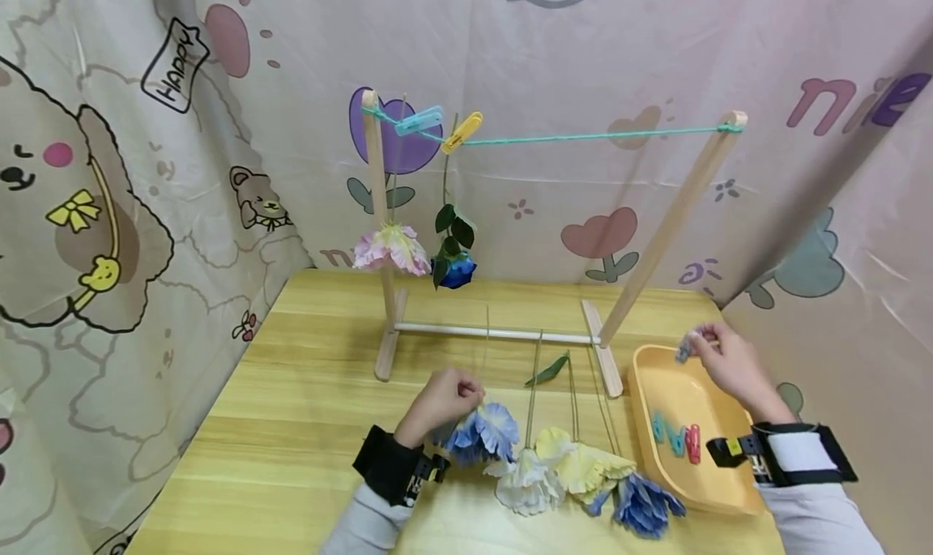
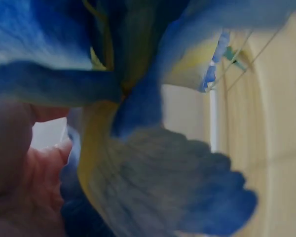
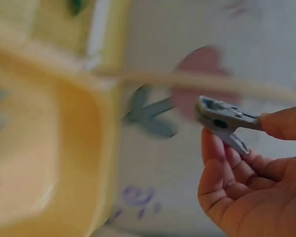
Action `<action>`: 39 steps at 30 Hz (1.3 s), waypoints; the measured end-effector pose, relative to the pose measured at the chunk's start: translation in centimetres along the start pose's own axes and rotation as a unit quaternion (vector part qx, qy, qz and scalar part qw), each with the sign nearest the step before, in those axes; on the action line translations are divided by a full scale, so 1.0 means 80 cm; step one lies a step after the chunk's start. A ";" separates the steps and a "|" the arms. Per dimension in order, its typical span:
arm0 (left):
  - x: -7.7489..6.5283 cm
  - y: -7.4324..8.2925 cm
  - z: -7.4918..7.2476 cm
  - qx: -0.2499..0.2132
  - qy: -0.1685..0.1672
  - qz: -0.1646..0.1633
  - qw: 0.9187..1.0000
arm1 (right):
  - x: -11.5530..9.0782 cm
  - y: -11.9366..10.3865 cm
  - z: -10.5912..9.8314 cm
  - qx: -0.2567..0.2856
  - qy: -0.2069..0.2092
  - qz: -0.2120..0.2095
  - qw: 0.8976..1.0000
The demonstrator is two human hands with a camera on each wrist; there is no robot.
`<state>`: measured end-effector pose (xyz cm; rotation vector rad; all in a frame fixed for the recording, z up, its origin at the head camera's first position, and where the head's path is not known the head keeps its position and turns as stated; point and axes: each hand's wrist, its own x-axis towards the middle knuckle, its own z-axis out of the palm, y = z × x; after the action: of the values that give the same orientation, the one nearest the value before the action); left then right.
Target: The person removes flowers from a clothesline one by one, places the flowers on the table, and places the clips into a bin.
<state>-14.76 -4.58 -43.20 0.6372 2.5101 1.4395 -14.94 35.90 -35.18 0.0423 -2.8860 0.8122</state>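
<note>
Since your left hand (image 1: 440, 399) pinches a flower (image 1: 490, 435), your right hand (image 1: 734, 370) a clip (image 3: 229, 117), gathering seems done. Lift to the upper-centre cord (image 1: 598, 137).

A blue flower (image 2: 140, 108) dominates, its petals blurred, one tinged yellow along its edge. At the flower's lower left sits the person's left grip (image 2: 34, 187), partly hidden by petals. Right of the flower stretches the wood-grained counter (image 2: 246, 123); nearer the flower stands a white rod (image 2: 213, 118). A green leaf (image 2: 234, 57) shows at the flower's upper right.
</note>
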 end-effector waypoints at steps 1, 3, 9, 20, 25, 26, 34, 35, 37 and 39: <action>-0.002 -0.002 0.002 -0.007 -0.006 -0.003 1.000 | -0.003 0.009 0.004 -0.021 -0.014 0.007 1.000; -0.006 -0.006 0.008 -0.016 -0.015 -0.013 1.000 | -0.011 0.024 0.012 -0.058 -0.047 0.019 0.997; -0.016 -0.021 0.026 -0.038 -0.026 -0.031 0.998 | -0.030 0.048 0.045 -0.064 -0.130 0.053 0.988; -0.009 -0.042 0.059 -0.008 0.026 -0.060 0.998 | -0.035 0.075 0.090 -0.039 -0.177 0.081 0.980; -0.010 -0.050 0.069 0.022 0.044 -0.057 0.997 | -0.031 0.076 0.098 -0.046 -0.180 0.084 0.979; -0.010 -0.051 0.070 0.028 0.046 -0.057 0.997 | -0.030 0.076 0.099 -0.051 -0.179 0.084 0.979; -0.010 -0.055 0.076 0.041 0.070 -0.061 0.995 | -0.025 0.078 0.110 -0.064 -0.161 0.087 0.981; -0.010 -0.056 0.077 0.042 0.071 -0.066 0.994 | -0.024 0.078 0.111 -0.063 -0.160 0.088 0.981; -0.009 -0.057 0.078 0.042 0.072 -0.074 0.994 | -0.023 0.077 0.112 -0.063 -0.160 0.088 0.981; -0.009 -0.059 0.078 0.041 0.069 -0.081 0.993 | -0.022 0.077 0.112 -0.064 -0.164 0.089 0.980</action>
<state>-13.19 -2.10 -50.51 0.3476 2.6688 1.3725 -14.75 36.46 -46.17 -0.1065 -3.2879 0.7008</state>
